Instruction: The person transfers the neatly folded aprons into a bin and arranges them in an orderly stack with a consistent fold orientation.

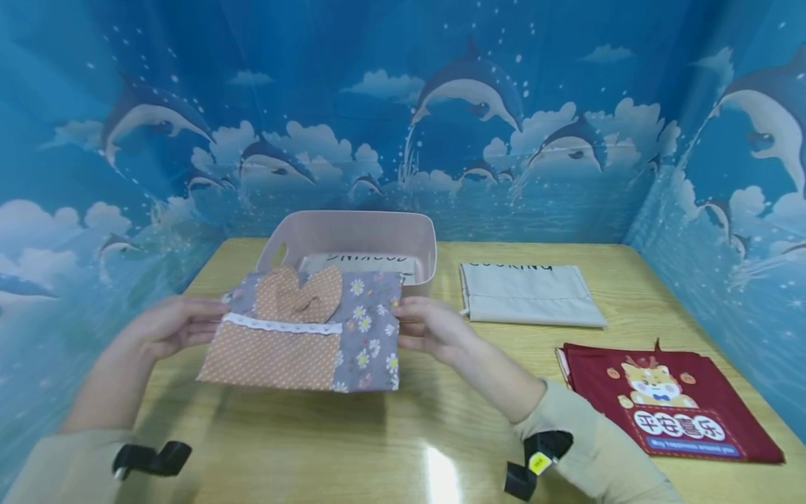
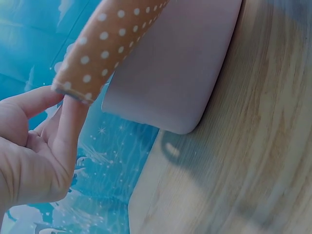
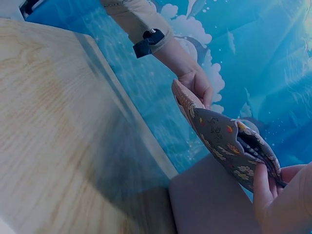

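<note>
A folded apron (image 1: 368, 350), grey with daisies and an orange polka-dot panel edged in white lace, is held up level above the table. My left hand (image 1: 176, 325) pinches its left edge between thumb and fingers; the left wrist view shows the dotted corner (image 2: 95, 63) in that grip. On the opposite edge, my right hand (image 1: 434, 327) pinches the flowered side, where the folded layers (image 3: 251, 146) show in the right wrist view. Behind the apron stands a pale pink basket (image 1: 371, 227), its front partly hidden. Inside it lies a light folded cloth (image 1: 365, 264) with dark lettering.
Right of the basket, a light grey folded cloth (image 1: 532, 297) with "COOKING" lettering lies on the wooden table (image 1: 302, 448). Nearer the right edge is a dark red folded cloth (image 1: 724, 381) with a cartoon animal. A blue dolphin-print curtain (image 1: 390, 105) surrounds the table.
</note>
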`<state>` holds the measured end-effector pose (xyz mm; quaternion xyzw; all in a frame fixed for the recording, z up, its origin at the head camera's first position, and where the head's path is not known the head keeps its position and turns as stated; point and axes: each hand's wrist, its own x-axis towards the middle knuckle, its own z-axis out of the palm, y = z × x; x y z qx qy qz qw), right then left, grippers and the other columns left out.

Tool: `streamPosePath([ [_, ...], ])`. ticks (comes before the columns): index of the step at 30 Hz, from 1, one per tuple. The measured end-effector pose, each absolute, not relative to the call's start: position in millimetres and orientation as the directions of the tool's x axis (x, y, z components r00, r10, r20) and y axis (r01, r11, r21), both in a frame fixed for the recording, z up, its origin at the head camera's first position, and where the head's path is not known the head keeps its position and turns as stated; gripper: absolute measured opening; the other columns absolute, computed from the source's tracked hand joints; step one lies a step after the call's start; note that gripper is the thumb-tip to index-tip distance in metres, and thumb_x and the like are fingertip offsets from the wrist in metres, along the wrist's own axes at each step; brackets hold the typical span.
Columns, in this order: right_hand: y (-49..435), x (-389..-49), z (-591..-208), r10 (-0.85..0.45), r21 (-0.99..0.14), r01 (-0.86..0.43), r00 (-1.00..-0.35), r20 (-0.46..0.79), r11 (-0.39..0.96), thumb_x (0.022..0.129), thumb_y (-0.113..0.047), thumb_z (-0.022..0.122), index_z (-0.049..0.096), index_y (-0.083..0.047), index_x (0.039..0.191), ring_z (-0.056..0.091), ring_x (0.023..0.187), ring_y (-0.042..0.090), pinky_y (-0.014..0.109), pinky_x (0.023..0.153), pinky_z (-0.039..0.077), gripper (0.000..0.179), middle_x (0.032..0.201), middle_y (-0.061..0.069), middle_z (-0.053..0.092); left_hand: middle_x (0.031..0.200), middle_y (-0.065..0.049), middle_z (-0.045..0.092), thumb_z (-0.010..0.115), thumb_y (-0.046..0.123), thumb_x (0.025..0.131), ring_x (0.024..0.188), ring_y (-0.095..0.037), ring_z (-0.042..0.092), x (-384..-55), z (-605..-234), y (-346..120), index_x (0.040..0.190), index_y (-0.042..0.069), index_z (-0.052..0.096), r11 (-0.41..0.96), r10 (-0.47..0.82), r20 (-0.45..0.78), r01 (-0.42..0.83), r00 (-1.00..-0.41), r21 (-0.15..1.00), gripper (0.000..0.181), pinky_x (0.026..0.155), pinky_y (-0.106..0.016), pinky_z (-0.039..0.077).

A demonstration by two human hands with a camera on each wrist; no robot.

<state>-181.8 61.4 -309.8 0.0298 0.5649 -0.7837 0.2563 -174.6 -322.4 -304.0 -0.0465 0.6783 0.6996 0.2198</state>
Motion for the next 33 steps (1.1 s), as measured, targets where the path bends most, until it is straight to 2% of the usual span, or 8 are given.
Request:
streamPosePath([
  [10, 68.7, -192.8, -304.3, -0.344, -0.865, 0.434, -0.876, -0.339, -0.251, 0.088, 0.001, 0.054, 0.050, 0.004, 0.122, 0.062, 0.090, 0.021, 0.040, 0.091, 0.048, 0.034, 0.101, 0.008, 0.062, 0.084, -0.001, 0.068, 0.054, 0.011, 0.094, 0.078, -0.014, 0.067, -183.4, -296.6, -311.8, 0.085, 0.019, 0.068, 0.054, 0.232, -0.376, -0.374, -0.897, 0.926, 0.019, 0.075, -0.027, 0.054],
  [16, 73.9, -199.1, -299.8, -0.330, -0.867, 0.428, -0.881, -0.338, -0.254, 0.089, 0.000, 0.054, 0.052, 0.002, 0.115, 0.062, 0.089, 0.018, 0.039, 0.094, 0.046, 0.027, 0.101, 0.007, 0.061, 0.085, -0.001, 0.067, 0.056, 0.010, 0.093, 0.079, -0.014, 0.066, -190.2, -290.7, -304.9, 0.085, 0.018, 0.065, 0.056, 0.214, -0.370, -0.366, -0.904, 0.929, 0.014, 0.077, -0.028, 0.054],
  [25, 80.1, -214.6, -296.3, -0.336, -0.866, 0.431, -0.879, -0.340, -0.254, 0.089, 0.001, 0.052, 0.052, 0.001, 0.115, 0.064, 0.084, 0.018, 0.039, 0.093, 0.047, 0.026, 0.099, 0.006, 0.062, 0.085, -0.002, 0.068, 0.055, 0.008, 0.093, 0.079, -0.015, 0.067, -201.4, -284.1, -297.7, 0.086, 0.014, 0.063, 0.030, 0.218, -0.330, -0.332, -0.918, 0.943, 0.012, 0.076, -0.027, 0.054],
  [27, 81.6, -218.1, -295.9, -0.344, -0.867, 0.435, -0.874, -0.343, -0.242, 0.089, 0.000, 0.052, 0.054, 0.000, 0.113, 0.064, 0.083, 0.018, 0.038, 0.092, 0.047, 0.023, 0.097, 0.006, 0.062, 0.085, -0.001, 0.068, 0.053, 0.008, 0.094, 0.079, -0.014, 0.066, -203.9, -282.9, -296.2, 0.097, 0.006, 0.059, 0.054, 0.212, -0.329, -0.325, -0.920, 0.944, 0.007, 0.076, -0.026, 0.054],
  [29, 83.2, -221.3, -295.3, -0.357, -0.868, 0.438, -0.869, -0.343, -0.234, 0.090, 0.000, 0.052, 0.055, 0.000, 0.109, 0.064, 0.082, 0.018, 0.038, 0.092, 0.047, 0.019, 0.094, 0.006, 0.063, 0.084, 0.000, 0.067, 0.052, 0.009, 0.094, 0.078, -0.012, 0.066, -206.3, -281.8, -294.3, 0.116, -0.004, 0.050, 0.088, 0.202, -0.331, -0.320, -0.922, 0.943, 0.026, 0.077, -0.026, 0.054],
  [31, 84.9, -224.2, -295.4, -0.371, -0.868, 0.439, -0.865, -0.338, -0.233, 0.090, 0.000, 0.051, 0.055, -0.001, 0.105, 0.064, 0.081, 0.018, 0.037, 0.092, 0.048, 0.016, 0.091, 0.006, 0.064, 0.085, 0.002, 0.066, 0.052, 0.010, 0.095, 0.080, -0.011, 0.065, -208.9, -281.2, -292.3, 0.133, -0.011, 0.032, 0.124, 0.202, -0.334, -0.314, -0.921, 0.941, 0.047, 0.079, -0.026, 0.053],
  [33, 86.4, -226.7, -294.7, -0.382, -0.866, 0.440, -0.862, -0.334, -0.237, 0.091, 0.000, 0.050, 0.055, -0.002, 0.104, 0.064, 0.081, 0.018, 0.037, 0.091, 0.048, 0.015, 0.089, 0.006, 0.064, 0.086, 0.004, 0.065, 0.052, 0.011, 0.095, 0.082, -0.010, 0.065, -211.4, -280.7, -290.3, 0.139, -0.014, 0.016, 0.151, 0.203, -0.335, -0.309, -0.920, 0.939, 0.062, 0.081, -0.026, 0.052],
])
